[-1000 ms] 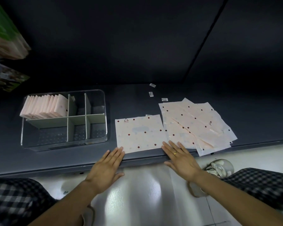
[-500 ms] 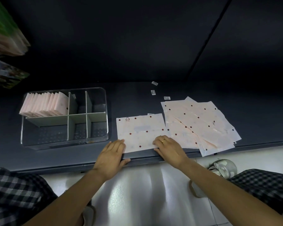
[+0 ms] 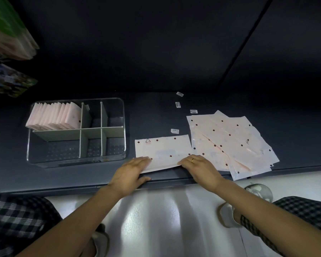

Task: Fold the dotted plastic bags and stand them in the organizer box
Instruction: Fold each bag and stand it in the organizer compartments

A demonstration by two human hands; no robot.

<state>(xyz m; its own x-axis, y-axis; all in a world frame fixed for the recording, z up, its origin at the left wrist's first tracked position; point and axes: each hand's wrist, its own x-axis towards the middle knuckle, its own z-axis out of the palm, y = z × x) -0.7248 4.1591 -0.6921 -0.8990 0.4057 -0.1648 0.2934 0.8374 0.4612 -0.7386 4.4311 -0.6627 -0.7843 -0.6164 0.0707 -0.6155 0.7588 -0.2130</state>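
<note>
**Q:** Which step are you on?

**A:** You are starting the first fold on 1 dotted bag [image 3: 162,152]. It lies flat at the near edge of the worktop [image 3: 152,112], between the organizer box [image 3: 76,131] and the loose pile [image 3: 230,143]. Your left hand [image 3: 130,172] has fingers on top of the bag's near-left corner and the thumb below the edge. Your right hand [image 3: 198,166] covers the near-right corner. The near edge looks lifted off the surface. Each grip appears to be a narrow pinch on that edge, though the thumbs' contact is partly hidden.

**Q:** What does the next move call for?

**A:** By my judgement, carry the near edge away from you onto the far edge, align the corners, then press the crease flat. Thin film slips, so keep both corners level.

**Q:** What is the count?

**A:** 1 bag in hand. The pile holds at least 4 overlapping bags; an exact count cannot be told. The box has 6 compartments; 1, at far left, holds roughly 10 folded bags [image 3: 54,117] standing upright. 4 small labels [image 3: 178,104] lie beyond the bags.
</note>
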